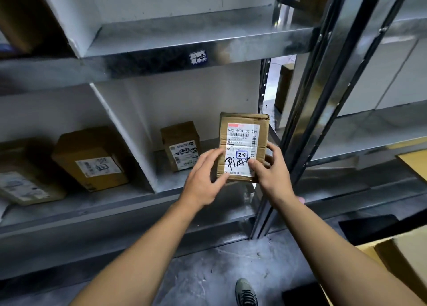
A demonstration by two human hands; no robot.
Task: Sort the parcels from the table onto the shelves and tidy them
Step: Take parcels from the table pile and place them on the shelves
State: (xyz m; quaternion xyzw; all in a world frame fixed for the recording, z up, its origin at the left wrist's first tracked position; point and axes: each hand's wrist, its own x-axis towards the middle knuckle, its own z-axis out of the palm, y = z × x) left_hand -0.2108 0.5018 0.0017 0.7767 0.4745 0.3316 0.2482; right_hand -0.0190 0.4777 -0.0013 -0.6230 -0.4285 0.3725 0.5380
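Held parcel [243, 147] label: "642 H431-00 049", boxed "24". Shelf edge tag [198, 57]: "1-4".

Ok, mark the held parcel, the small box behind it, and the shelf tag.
held parcel [242, 140], head view, on its white shipping label.
small box [179, 132], head view, brown cardboard above its label.
shelf tag [198, 57], head view, its middle.

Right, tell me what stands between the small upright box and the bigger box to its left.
A white divider panel separates the small box from the bigger box; the head view shows it.
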